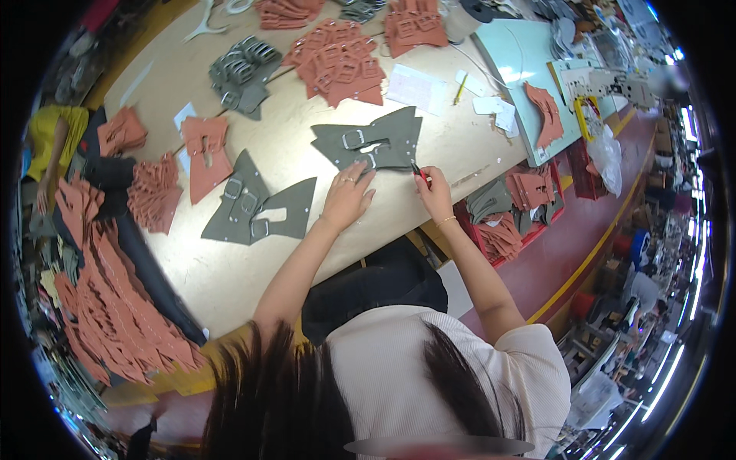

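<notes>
A dark grey-green cut piece with metal buckles (395, 130) lies flat on the worktable in front of me. My left hand (349, 195) rests on its near edge by a buckle, palm down with fingers stretched out. At the right corner of the same piece, my right hand (437, 195) is closed around a small red-handled tool (421, 175). The tool's dark tip touches or nearly touches the corner; its exact kind is too small to make out. More grey-green buckled pieces (290, 222) lie to the left of my left hand.
Orange buckled pieces (337, 65) are heaped farther back, beside a grey-green stack (241, 73). More orange pieces (115, 284) hang at the left. A red crate (529, 238) with pieces stands right of the table (460, 146). A sewing machine (606, 83) is at far right; a person in yellow (61, 134) at left.
</notes>
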Available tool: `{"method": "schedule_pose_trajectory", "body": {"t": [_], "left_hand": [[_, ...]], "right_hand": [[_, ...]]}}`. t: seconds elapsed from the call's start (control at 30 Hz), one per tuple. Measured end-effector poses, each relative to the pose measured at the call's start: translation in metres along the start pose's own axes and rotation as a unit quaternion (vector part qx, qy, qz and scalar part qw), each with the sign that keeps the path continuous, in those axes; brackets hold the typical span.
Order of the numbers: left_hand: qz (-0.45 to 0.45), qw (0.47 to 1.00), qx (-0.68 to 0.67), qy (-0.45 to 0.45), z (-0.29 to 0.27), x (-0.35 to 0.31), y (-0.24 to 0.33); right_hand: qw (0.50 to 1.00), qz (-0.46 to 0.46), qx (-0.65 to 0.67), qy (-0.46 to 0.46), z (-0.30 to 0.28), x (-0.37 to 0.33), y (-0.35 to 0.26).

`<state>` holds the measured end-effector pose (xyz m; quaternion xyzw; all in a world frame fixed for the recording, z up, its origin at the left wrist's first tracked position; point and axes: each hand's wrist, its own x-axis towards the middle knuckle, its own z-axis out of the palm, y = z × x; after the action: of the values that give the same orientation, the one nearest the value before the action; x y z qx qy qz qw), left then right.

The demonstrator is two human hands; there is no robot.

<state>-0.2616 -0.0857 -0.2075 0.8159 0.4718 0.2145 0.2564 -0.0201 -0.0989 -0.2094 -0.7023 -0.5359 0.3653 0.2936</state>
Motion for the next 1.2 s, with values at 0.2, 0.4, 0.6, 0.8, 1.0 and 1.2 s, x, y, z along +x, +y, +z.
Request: {"method": "schedule_pose_trajectory", "body": {"t": [0.2, 0.4, 0.6, 0.8, 1.0, 1.2], "left_hand": [[-0.043, 0.996, 0.045, -0.060, 0.032, 0.073, 0.008], [-0.031, 0.987, 0.135, -0.083, 0.030, 0.082, 0.010], [-0.030, 0.963, 0.200, -0.179, 0.034, 0.096, -0.005], [-0.035, 0.952, 0.223, -0.205, 0.040, 0.093, -0.010], [-0.044, 0.948, 0.232, -0.211, 0.040, 0.094, -0.009], [-0.057, 0.942, 0.236, -0.232, 0.039, 0.095, -0.006]], "right_hand": [[0.982, -0.102, -0.149, 0.060, -0.009, 0.042, 0.010], [0.942, -0.242, -0.232, 0.023, -0.011, 0.116, 0.013], [0.944, -0.263, -0.199, -0.026, -0.006, 0.127, 0.028], [0.932, -0.309, -0.184, -0.047, -0.011, 0.133, 0.036], [0.925, -0.331, -0.171, -0.072, -0.016, 0.135, 0.035], [0.934, -0.312, -0.174, -0.018, -0.019, 0.142, 0.041]]}}
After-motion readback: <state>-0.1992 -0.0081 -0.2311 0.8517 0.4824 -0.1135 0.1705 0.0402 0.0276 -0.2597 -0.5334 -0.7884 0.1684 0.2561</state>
